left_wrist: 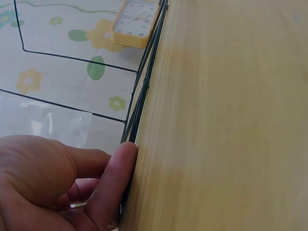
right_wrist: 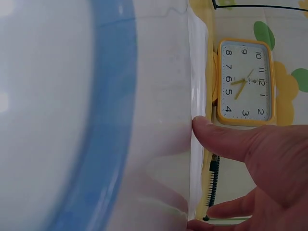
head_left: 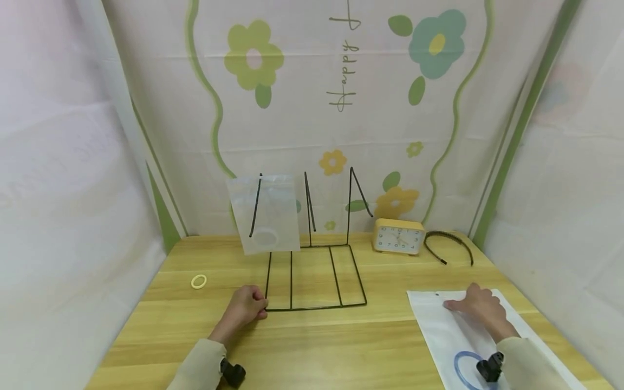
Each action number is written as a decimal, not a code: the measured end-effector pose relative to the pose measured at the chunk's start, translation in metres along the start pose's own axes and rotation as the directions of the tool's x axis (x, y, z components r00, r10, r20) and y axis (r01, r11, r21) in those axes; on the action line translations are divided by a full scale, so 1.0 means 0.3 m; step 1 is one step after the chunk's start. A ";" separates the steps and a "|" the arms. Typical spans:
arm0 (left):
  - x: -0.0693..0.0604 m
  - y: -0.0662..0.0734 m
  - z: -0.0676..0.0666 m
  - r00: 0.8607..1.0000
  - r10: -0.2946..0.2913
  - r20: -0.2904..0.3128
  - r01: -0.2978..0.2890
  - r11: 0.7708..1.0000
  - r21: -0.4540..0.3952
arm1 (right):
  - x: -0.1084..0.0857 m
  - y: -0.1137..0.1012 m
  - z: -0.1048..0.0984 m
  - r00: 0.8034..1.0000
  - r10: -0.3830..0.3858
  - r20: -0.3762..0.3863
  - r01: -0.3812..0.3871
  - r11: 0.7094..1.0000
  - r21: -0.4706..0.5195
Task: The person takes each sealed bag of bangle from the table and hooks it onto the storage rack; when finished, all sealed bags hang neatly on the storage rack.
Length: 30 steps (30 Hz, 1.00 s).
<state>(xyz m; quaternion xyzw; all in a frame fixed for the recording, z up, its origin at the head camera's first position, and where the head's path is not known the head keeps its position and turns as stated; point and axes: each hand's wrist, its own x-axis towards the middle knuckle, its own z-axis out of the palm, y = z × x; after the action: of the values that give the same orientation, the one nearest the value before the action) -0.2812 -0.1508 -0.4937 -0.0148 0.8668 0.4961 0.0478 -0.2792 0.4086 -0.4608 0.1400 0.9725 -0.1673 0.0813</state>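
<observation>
A black wire rack (head_left: 317,309) stands on the table with three upright prongs. My left hand (head_left: 247,303) pinches its front left corner; in the left wrist view that hand (left_wrist: 72,183) has its fingertips against the wire. On the leftmost prong hangs a frosted plastic bag (head_left: 278,216) with a pale round mark. At the right lies a larger white plastic bag (head_left: 429,319) printed with a blue ring (head_left: 460,365). My right hand (head_left: 480,309) rests on its upper part. In the right wrist view, the thumb and fingers of this hand (right_wrist: 269,173) touch the bag spread apart.
A yellow clock (head_left: 398,236) stands at the back, right of the rack. Beside it lies a black headband (head_left: 450,235). A small pale yellow ring (head_left: 199,281) is on the left of the wooden table (head_left: 161,325). Printed curtains (head_left: 302,124) enclose the back and sides.
</observation>
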 end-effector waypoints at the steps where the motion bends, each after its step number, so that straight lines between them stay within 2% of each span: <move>1: 0.000 0.001 0.000 1.000 -0.003 0.000 0.003 1.000 0.000 | 0.001 0.004 0.000 1.000 -0.003 -0.005 0.003 1.000 0.002; 11: 0.008 0.002 0.000 1.000 0.007 0.003 -0.007 1.000 0.027 | -0.008 0.029 0.009 0.998 -0.036 -0.058 0.038 0.998 0.040; 14: 0.003 0.001 0.001 1.000 -0.002 0.005 0.002 1.000 0.026 | -0.009 0.040 0.019 0.992 -0.052 -0.113 0.058 0.997 0.053; 20: 0.000 -0.003 -0.002 1.000 -0.002 -0.010 0.002 1.000 0.021 | 0.006 0.052 0.036 0.973 -0.035 -0.227 0.070 0.987 0.147; 25: -0.003 -0.004 -0.005 1.000 0.000 -0.016 0.001 1.000 0.024 | 0.020 0.069 0.038 0.960 -0.098 -0.262 0.165 0.954 0.250; 27: -0.003 -0.002 -0.005 1.000 0.001 -0.014 -0.001 1.000 0.021 | 0.020 0.076 0.035 0.963 -0.111 -0.244 0.187 0.932 0.312; 30: -0.004 0.000 -0.003 1.000 0.012 -0.010 -0.012 1.000 0.025 | 0.015 0.081 0.025 0.978 -0.097 -0.184 0.164 0.904 0.395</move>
<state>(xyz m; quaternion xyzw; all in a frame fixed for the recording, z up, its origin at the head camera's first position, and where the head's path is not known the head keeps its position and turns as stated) -0.2802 -0.1515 -0.4932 -0.0116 0.8733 0.4854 0.0406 -0.2754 0.4290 -0.4761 0.1014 0.9267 -0.3597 -0.0396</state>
